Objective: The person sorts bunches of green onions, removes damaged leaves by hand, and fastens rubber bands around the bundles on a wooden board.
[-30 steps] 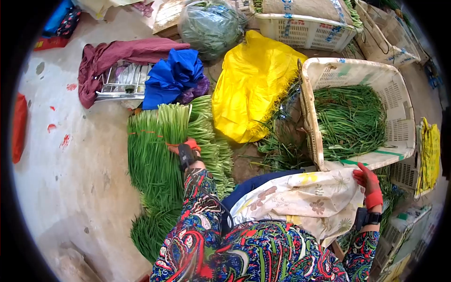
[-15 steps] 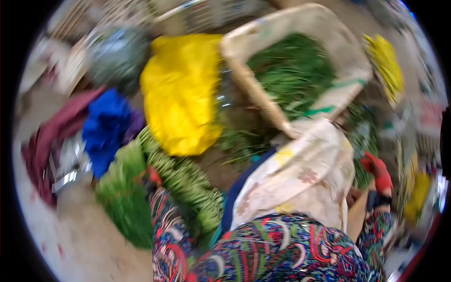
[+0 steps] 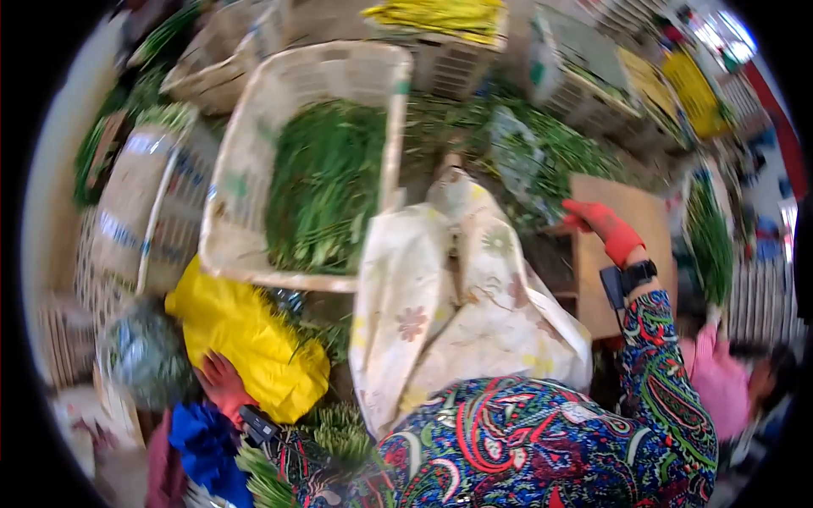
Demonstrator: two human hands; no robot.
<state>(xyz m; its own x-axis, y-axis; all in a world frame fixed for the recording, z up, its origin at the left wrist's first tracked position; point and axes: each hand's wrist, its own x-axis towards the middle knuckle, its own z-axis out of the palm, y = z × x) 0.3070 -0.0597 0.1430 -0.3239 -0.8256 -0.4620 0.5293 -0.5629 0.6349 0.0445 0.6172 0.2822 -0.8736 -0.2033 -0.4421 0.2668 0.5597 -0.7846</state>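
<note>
By the yellow sack (image 3: 246, 339) with the left hand (image 3: 223, 388), spreading the fingers loosely, now off the green stalks (image 3: 339, 429) beside the left sleeve (image 3: 292, 461) and so gripping none; near the wooden board (image 3: 631, 254) with the right hand (image 3: 605, 229), holding the fingers extended and apparently empty.

Yellow sacking (image 3: 250, 334) lies between the left hand (image 3: 224, 387) and the crate (image 3: 330, 74), whose top is open.

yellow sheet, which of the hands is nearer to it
Left. The left hand is right at the edge of the yellow sheet, though contact is unclear; the right hand is far across, beyond the flowered apron.
</note>
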